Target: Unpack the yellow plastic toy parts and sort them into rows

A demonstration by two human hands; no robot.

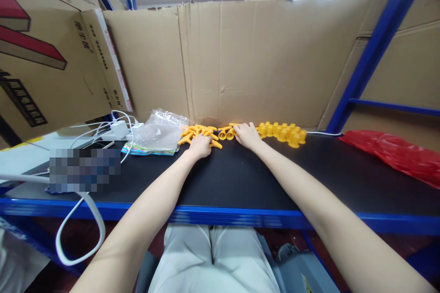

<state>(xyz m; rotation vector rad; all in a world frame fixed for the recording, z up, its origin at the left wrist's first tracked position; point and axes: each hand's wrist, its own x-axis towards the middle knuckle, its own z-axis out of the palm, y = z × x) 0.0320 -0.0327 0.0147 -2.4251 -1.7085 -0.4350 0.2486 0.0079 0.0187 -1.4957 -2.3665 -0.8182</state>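
My left hand (pixel 200 147) rests at the near side of a pile of curved orange-yellow plastic pieces (pixel 196 130). Its fingers reach in among them and are mostly hidden. Just to the right, my right hand (pixel 246 135) bends its fingers over small yellow trumpet-shaped pieces (pixel 222 135), whose round open ends face me. Its fingertips seem to grip the narrow part of one. Beyond that hand, several yellow cup-shaped pieces (pixel 282 132) stand close together in rows.
A clear plastic bag (pixel 161 126) lies left of the pile, near a white power strip with cables (pixel 118 130). A red plastic bag (pixel 388 151) is at the right. A cardboard wall (pixel 257 59) closes the back of the black table (pixel 237 183), and a blue rail (pixel 237 216) edges its front.
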